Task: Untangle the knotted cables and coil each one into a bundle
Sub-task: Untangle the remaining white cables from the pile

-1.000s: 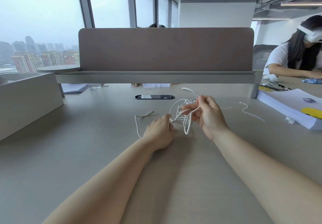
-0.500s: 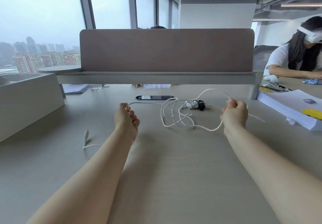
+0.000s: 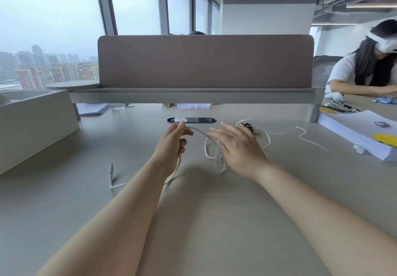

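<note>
1. Your left hand has its grip closed on the white cable, pinched between thumb and fingertips and lifted off the table. Holding it up likely puts the strand above the knot so you can see where it runs.
2. From that pinch the cable drops past your left wrist, passes out of sight under your forearm and ends flat on the table in a plug end to your left. That end looks free already.
3. The other way, the cable arches over to the tangle, a cluster of loops hanging and resting just under your right hand.
4. Your right hand holds nothing; its grip is wide, fingers spread above the loops. I judge it is placed to choose a loop to pull through.
5. Behind your right fingers lies a small dark bundle with a white loop round it; whether it joins the knot I cannot tell.
6. Count: two hands, one tangle, one free plug end and one separate loose cable lying apart to the right, near a stack of paper. How many cables make up the tangle is not clear.
7. Nothing is coiled yet, as far as the table shows.
</note>
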`<state>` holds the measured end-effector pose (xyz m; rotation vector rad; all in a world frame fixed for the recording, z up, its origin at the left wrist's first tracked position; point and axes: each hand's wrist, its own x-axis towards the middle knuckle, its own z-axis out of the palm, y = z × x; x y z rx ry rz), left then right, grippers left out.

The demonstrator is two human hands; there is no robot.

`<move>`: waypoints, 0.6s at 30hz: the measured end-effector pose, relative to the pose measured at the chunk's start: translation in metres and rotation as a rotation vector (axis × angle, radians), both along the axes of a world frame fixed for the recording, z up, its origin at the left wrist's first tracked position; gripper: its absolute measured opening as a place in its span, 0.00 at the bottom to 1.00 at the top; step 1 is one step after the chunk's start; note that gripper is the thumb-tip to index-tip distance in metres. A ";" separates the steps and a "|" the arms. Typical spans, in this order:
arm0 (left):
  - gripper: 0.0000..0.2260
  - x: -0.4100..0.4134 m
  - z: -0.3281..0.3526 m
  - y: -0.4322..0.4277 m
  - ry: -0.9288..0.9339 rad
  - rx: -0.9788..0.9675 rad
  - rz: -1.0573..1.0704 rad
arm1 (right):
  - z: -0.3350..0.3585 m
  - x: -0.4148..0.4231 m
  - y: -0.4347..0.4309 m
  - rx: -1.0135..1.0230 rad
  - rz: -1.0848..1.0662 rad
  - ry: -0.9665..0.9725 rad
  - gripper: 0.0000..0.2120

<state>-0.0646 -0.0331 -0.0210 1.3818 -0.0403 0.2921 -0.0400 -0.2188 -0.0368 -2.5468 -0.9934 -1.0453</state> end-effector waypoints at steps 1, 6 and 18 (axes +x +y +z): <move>0.11 -0.001 0.000 -0.001 -0.026 0.063 -0.014 | -0.003 0.001 0.000 -0.064 -0.032 0.069 0.20; 0.10 0.004 -0.002 0.001 -0.017 0.091 0.182 | -0.008 0.008 -0.009 -0.048 -0.063 -0.059 0.18; 0.14 0.019 -0.010 0.016 0.214 -0.080 0.514 | 0.029 0.001 -0.022 1.049 0.059 0.134 0.04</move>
